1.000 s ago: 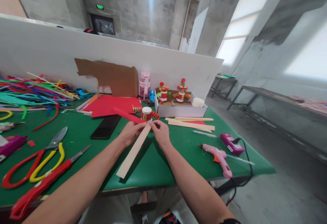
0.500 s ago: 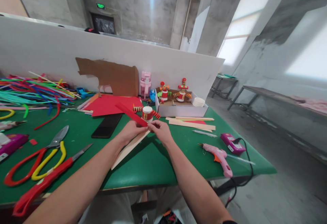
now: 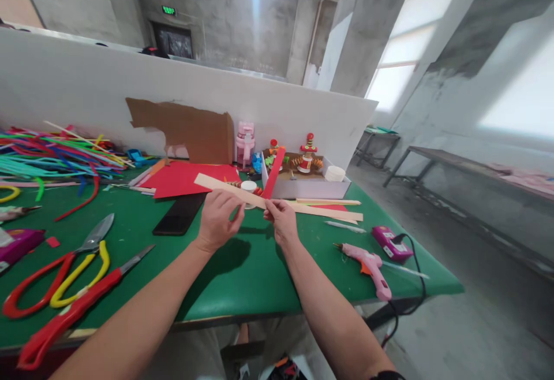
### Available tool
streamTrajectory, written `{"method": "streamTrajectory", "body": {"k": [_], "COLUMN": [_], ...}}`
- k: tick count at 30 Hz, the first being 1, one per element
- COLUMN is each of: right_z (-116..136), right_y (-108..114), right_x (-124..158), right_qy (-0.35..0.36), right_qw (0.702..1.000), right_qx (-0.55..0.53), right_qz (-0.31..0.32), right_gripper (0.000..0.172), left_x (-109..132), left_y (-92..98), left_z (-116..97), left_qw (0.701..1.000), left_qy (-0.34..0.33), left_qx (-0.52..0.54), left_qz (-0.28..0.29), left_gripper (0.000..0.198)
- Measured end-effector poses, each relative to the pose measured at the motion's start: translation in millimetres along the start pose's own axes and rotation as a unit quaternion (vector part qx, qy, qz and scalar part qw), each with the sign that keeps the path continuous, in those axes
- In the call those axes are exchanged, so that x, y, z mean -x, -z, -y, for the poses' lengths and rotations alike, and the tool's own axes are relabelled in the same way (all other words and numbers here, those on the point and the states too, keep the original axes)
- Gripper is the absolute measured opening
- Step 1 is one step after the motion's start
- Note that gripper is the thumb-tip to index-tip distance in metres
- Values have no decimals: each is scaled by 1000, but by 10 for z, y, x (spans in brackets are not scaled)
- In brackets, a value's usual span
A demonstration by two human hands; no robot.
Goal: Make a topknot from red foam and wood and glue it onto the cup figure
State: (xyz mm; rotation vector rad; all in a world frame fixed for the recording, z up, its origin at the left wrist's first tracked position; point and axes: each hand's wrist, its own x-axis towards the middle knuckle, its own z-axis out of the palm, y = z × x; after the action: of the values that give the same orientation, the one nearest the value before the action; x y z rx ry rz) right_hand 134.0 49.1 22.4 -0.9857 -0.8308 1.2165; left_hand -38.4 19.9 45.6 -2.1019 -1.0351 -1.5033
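Observation:
Between the thumb and fingers of my right hand [image 3: 281,221] are the ends of two paper strips that meet at an angle. The red strip [image 3: 274,172] points up and away, and the beige strip [image 3: 216,184] stretches left over the table. My left hand [image 3: 220,219] is close beside the beige strip, its fingers bent and its thumb apart, seemingly holding nothing. Behind the strips stands a small white-topped cup figure [image 3: 249,185] with folded paper arms, mostly hidden.
Right of my hands lie more beige strips [image 3: 326,211], a white pen [image 3: 345,226] and a pink glue gun [image 3: 367,267]. A box [image 3: 303,188] with finished figures stands behind. Scissors [image 3: 82,270], a red-handled knife [image 3: 86,299] and a black phone [image 3: 179,215] lie left.
The strips have turned: the red one swung from upper left to upper right, and the beige one from lower left to upper left. My left hand has let go and drawn slightly left.

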Motion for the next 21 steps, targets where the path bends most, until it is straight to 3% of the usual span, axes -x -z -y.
{"method": "streamTrajectory", "body": {"k": [3, 6, 8, 10, 12, 14, 21], "right_z": [-8, -13, -21, -37, -58, -82, -130], "right_y": [-9, -21, -40, -68, -99, -125, -135], "right_x": [-3, 2, 26, 66, 109, 140, 123], "right_qy": [17, 33, 37, 47, 58, 61, -9], "right_qw": [1000, 999, 999, 998, 997, 996, 998], "right_qx": [-17, -25, -18, -3, 14, 21, -14], "right_qz": [-13, -10, 9, 32, 55, 68, 66], "right_gripper": [37, 36, 35, 33, 31, 30, 34], "left_x": [21, 54, 82, 104, 113, 109, 52], "left_y": [-56, -165, -251, -320, -356, -361, -335], "left_z": [-55, -38, -12, -3, -19, -50, -80], "left_qw": [1000, 980, 931, 867, 813, 784, 750], "left_qy": [2, 127, 250, 354, 414, 436, 503], "left_qx": [10, 124, 214, 297, 371, 421, 423], "left_qz": [10, 93, 157, 186, 174, 137, 74], "left_gripper": [14, 25, 30, 37, 41, 40, 39]}}
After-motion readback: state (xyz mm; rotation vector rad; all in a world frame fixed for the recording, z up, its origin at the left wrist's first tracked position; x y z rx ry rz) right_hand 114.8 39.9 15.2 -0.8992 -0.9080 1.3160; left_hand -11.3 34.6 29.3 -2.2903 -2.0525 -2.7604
